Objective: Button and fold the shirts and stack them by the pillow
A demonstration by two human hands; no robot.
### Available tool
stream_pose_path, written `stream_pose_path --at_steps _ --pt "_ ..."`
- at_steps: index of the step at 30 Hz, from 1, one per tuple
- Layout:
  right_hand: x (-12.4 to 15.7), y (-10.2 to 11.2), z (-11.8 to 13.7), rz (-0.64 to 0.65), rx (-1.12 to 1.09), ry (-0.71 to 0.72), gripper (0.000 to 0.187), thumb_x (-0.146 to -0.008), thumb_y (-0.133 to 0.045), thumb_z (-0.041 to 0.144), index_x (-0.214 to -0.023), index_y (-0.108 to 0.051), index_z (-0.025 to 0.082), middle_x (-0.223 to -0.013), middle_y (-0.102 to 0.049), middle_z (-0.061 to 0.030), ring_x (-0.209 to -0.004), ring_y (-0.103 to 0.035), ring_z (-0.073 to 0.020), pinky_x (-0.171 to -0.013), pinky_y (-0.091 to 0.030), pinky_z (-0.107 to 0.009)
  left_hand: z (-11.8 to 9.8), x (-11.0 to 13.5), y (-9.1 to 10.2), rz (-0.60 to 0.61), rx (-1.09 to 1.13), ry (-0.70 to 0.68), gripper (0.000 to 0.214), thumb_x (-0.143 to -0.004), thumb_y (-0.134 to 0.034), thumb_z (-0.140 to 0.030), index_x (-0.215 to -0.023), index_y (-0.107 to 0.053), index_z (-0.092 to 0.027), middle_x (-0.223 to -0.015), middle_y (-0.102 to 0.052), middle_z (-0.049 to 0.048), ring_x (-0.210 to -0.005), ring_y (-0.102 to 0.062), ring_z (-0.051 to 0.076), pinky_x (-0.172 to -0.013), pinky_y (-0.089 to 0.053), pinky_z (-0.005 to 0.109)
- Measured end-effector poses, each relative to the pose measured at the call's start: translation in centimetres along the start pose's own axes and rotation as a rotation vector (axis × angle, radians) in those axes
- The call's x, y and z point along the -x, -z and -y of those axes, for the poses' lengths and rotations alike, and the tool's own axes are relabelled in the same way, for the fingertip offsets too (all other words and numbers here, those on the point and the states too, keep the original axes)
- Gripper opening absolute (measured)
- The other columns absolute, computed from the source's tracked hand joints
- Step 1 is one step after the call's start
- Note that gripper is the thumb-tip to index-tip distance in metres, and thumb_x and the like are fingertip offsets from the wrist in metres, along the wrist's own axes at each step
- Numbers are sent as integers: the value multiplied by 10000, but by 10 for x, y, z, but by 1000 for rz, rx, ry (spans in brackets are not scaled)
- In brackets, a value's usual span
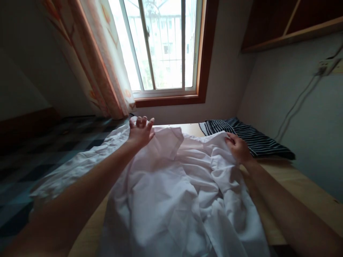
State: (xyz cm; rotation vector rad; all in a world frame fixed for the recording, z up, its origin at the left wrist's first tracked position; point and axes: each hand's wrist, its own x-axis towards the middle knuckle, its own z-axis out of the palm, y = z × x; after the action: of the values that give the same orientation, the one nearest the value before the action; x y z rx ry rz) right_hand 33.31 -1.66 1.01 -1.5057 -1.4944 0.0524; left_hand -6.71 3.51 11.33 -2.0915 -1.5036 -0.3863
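Note:
A crumpled white garment lies spread over a wooden table in front of me. My left hand reaches to its far left corner, fingers curled on the white cloth there. My right hand is closed in a pinch on a fold of the same garment at its far right side. Both forearms stretch out over the cloth.
A folded dark striped cloth lies at the table's far right, next to the wall. A dark checked bed cover is on the left. Behind are a window, a patterned curtain, a wall shelf and a socket with cables.

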Motion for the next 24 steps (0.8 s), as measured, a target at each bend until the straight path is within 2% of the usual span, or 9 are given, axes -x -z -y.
stream_pose_path --at_steps 2,5,7,9,13,17,20,24 --pt "4 -4 9 102 -116 -62 428 -860 -535 358 -1207 -692 164 -1079 -757 -111 -937 -699 -259 -825 -544 -364 -14 10 -14 44 78 -85 516 -900 -568 -296 -1390 -496 -150 -1452 -478 201 -1344 -404 369 -1126 -230 558" --pt "9 -6 21 227 -281 -148 482 -833 -586 404 -1232 -673 149 -999 -772 -90 -848 -708 -235 -727 -551 -319 -35 18 -29 184 218 -278 291 -910 -508 -206 -1139 -682 -167 -1202 -659 138 -1151 -567 276 -1025 -406 406" --pt "11 -6 27 265 -368 -171 493 -816 -615 418 -1223 -669 146 -1023 -768 -92 -876 -708 -232 -731 -551 -307 -46 20 -39 259 271 -342 258 -903 -477 -157 -970 -726 -163 -1052 -699 124 -1030 -613 248 -949 -460 369" --pt "11 -4 29 287 -407 -168 472 -799 -639 418 -1185 -678 151 -1052 -761 -93 -913 -705 -234 -756 -549 -308 -53 21 -51 296 305 -352 258 -904 -475 -159 -919 -732 -158 -1022 -704 128 -1003 -627 246 -934 -478 369" --pt "9 1 27 342 -326 -156 383 -773 -659 433 -1030 -713 153 -960 -766 -76 -851 -698 -233 -719 -534 -304 -57 28 -82 325 395 -303 318 -937 -454 -203 -1126 -704 -148 -1192 -681 140 -1122 -614 252 -1009 -468 372" --pt "4 7 18 375 -147 -196 375 -745 -663 501 -850 -721 146 -825 -750 -75 -750 -665 -224 -647 -485 -285 -60 37 -107 299 460 -225 411 -980 -396 -266 -1306 -618 -154 -1379 -606 112 -1287 -531 236 -1126 -381 371" --pt "1 9 9 383 -103 -214 406 -737 -650 546 -796 -710 149 -769 -729 -66 -712 -634 -212 -615 -454 -275 -64 37 -114 310 452 -178 455 -1000 -351 -314 -1373 -569 -172 -1451 -555 87 -1358 -473 229 -1164 -329 382" --pt "1 7 8 335 -194 -195 443 -774 -612 568 -876 -716 150 -811 -726 -58 -744 -622 -206 -637 -453 -272 -69 18 -112 410 392 -204 468 -1004 -328 -336 -1383 -563 -191 -1472 -538 69 -1387 -442 244 -1166 -315 401"
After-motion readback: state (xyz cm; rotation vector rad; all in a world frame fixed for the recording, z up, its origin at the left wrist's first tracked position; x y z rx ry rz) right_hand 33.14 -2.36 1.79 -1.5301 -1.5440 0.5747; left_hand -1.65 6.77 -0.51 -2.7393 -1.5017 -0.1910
